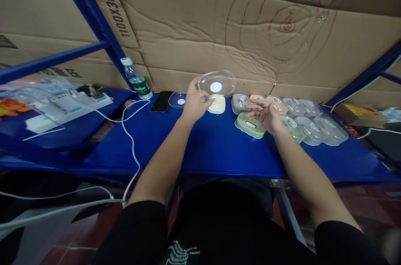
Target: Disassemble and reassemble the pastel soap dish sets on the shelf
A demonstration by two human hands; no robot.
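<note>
Pinching a clear plastic piece point(227, 77) in the left hand point(194, 105), right hand point(270, 118) loosely spread; beneath both, blue counter point(225, 154); beyond, creased cardboard point(178, 26).

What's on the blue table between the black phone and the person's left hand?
A clear, shallow plastic piece with a round white patch lies between the phone and the left hand, as the head view shows.

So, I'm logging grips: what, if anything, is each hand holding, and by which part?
The left hand holds a clear container by its left edge; the right hand is open, holding nothing.
</note>
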